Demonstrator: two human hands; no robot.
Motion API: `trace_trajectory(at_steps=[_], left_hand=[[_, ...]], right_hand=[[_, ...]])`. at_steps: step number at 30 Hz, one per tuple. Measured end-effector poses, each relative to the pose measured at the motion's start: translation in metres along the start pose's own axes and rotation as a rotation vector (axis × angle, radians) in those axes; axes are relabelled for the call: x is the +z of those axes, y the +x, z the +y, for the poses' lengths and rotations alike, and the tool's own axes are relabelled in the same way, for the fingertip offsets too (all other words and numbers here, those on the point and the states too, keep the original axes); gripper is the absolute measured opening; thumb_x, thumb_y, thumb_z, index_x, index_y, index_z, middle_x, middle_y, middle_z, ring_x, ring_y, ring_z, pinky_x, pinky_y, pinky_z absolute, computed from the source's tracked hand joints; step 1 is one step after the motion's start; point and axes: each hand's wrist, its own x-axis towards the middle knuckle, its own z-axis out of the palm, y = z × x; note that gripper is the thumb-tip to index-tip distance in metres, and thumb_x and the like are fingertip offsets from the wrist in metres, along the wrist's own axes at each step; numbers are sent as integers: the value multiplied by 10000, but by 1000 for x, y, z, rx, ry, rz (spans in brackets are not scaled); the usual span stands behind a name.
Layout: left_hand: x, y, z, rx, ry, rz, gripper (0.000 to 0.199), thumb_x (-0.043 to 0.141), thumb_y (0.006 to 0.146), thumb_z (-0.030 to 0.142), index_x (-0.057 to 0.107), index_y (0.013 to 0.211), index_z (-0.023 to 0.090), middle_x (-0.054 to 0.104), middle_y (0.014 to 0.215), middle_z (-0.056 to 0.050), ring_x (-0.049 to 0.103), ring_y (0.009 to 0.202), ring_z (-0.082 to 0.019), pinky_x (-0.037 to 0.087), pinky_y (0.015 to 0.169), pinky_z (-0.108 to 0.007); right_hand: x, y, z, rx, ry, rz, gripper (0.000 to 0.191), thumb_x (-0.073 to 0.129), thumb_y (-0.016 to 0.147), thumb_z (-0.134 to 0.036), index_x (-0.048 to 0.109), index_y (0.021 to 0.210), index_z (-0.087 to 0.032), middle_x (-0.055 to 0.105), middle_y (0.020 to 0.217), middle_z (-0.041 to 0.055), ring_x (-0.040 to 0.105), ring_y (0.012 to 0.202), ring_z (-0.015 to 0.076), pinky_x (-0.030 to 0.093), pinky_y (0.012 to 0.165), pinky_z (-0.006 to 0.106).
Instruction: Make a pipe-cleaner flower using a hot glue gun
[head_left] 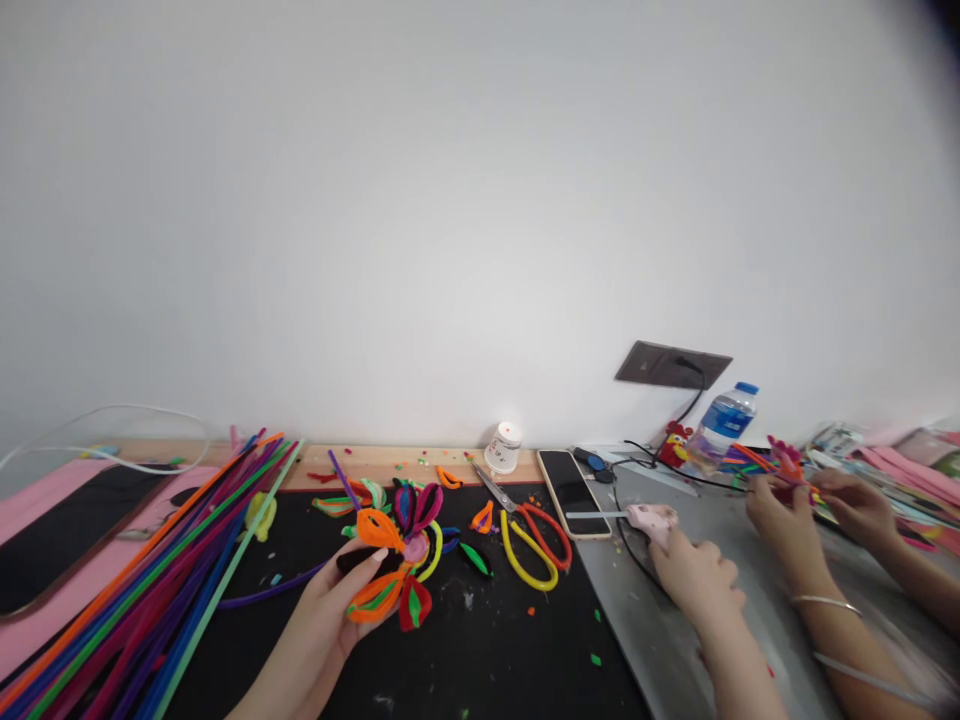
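Observation:
My left hand has its fingers closed around a pipe cleaner flower with orange, magenta, red and black looped petals and a pinkish centre. My right hand grips a pale pink hot glue gun, and a translucent glue stick juts from it to the left, over a phone. Between the hands, scissors with red and yellow handles lie on the black mat. Loose petals, such as an orange one and a green one, rest near the flower.
A bundle of coloured pipe cleaners lies at the left, near a tablet. A white paper cup stands by the wall. A water bottle, black cable and another person's hands are at the right.

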Motion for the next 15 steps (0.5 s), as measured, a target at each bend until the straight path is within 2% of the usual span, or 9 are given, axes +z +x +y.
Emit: trace_trajectory(at_steps=[2, 4, 5, 7, 8, 10, 12, 15], left_hand=[[0, 1, 1, 15, -8, 20, 295, 711, 685, 199, 623, 967, 206, 729, 858, -17, 685, 782, -208, 556, 671, -325], [-1, 2, 1, 46, -13, 61, 296, 691, 695, 155, 622, 980, 197, 733, 861, -35, 691, 770, -214, 565, 670, -341], [-2, 2, 1, 70, -12, 81, 288, 681, 698, 134, 624, 975, 189, 734, 849, -41, 694, 754, -214, 569, 662, -343], [-3, 4, 1, 117, -13, 120, 266, 664, 701, 105, 633, 955, 181, 733, 808, -36, 695, 710, -201, 574, 630, -325], [-4, 4, 1, 132, -17, 138, 258, 659, 703, 98, 638, 946, 182, 731, 792, -27, 694, 692, -190, 575, 613, -307], [-6, 6, 1, 154, -36, 152, 260, 659, 707, 104, 646, 953, 189, 731, 799, -14, 691, 697, -172, 572, 600, -270], [-9, 8, 2, 195, -63, 148, 284, 679, 700, 128, 650, 974, 198, 730, 813, 0, 688, 734, -163, 567, 615, -236], [-13, 11, 4, 293, -96, 146, 332, 718, 676, 179, 651, 1000, 210, 724, 810, 21, 679, 772, -150, 552, 622, -189]], right_hand=[[-3, -4, -2, -8, 71, 111, 449, 411, 820, -406, 557, 1181, -182, 487, 1187, 227, 436, 1084, 432, 382, 787, 521], [-5, -12, -9, -67, 183, 273, 459, 421, 806, -447, 558, 1170, -203, 474, 1215, 197, 423, 1088, 430, 394, 789, 531], [-5, -18, -15, -136, 243, 336, 451, 439, 791, -457, 578, 1134, -199, 487, 1203, 186, 428, 1085, 423, 397, 798, 534], [-6, -31, -32, -398, 370, 382, 412, 467, 766, -412, 605, 1059, -158, 547, 1118, 176, 466, 1073, 379, 386, 858, 515], [-7, -40, -42, -539, 451, 372, 389, 470, 761, -381, 605, 1037, -143, 571, 1083, 171, 494, 1053, 347, 391, 876, 485], [-10, -59, -63, -733, 587, 214, 334, 421, 818, -310, 578, 1071, -159, 613, 1058, 127, 556, 990, 259, 422, 857, 390], [-13, -79, -85, -814, 599, 62, 240, 429, 837, -244, 619, 973, -192, 656, 964, 80, 587, 909, 218, 428, 800, 335], [-13, -105, -114, -930, 515, 20, 165, 500, 819, -182, 652, 849, -238, 663, 905, 32, 575, 901, 217, 378, 770, 334]])
